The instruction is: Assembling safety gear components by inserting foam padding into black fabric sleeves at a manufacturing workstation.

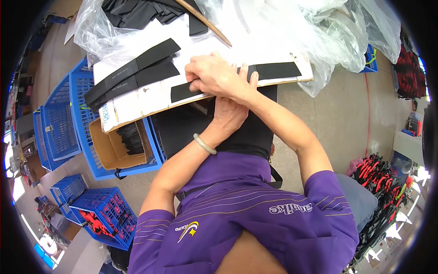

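Observation:
A long black strip (279,71) lies along the near edge of a white-covered board (132,108). My right hand (213,75) crosses over my left above this strip, its fingers curled and pressed together at the strip's left part. What they pinch, if anything, is hidden. My left hand (230,114), below a pale bangle (205,144) on the wrist, passes under the right one. Its fingertips come out beyond the right wrist, stretched onto the strip. To the left, overlapping black strips (132,68) with small pale print hang slightly past the board's edge.
A pile of black pieces (141,13) and a curved wooden stick (205,22) lie at the back. Clear plastic sheeting (328,32) covers the back right. A blue crate (84,123) with a cardboard box (107,153) stands left; another blue crate (107,214) is lower left.

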Available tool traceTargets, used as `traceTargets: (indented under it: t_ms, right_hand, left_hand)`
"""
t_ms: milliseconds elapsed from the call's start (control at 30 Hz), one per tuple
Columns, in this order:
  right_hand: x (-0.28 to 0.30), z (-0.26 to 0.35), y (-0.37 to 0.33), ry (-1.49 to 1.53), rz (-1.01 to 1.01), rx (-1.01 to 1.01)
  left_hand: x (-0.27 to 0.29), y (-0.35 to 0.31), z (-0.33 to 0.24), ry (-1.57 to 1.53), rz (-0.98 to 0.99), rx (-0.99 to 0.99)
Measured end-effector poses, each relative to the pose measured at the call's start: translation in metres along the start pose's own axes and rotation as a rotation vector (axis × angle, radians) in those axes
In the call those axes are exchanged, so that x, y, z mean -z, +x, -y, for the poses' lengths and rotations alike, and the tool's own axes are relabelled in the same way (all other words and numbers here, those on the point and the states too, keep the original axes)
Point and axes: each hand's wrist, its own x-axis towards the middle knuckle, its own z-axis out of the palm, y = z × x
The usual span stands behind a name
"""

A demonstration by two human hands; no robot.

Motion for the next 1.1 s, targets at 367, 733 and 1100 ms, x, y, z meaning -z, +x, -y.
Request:
traceTargets:
  t_ms: [367, 733, 1100]
  right_hand:
    - [-0.014, 0.001, 0.010, 0.121, -0.054, -0.162]
    - [-0.006, 0.002, 0.008, 0.112, -0.077, -0.216]
    - [0.045, 0.028, -0.026, 0.839, -0.314, -0.316]
  left_hand:
    - [-0.003, -0.003, 0.005, 0.018, 0.010, -0.049]
    - [-0.001, 0.002, -0.002, 0.091, 0.018, -0.093]
    - [0.014, 0.000, 0.005, -0.137, -0.108, 0.013]
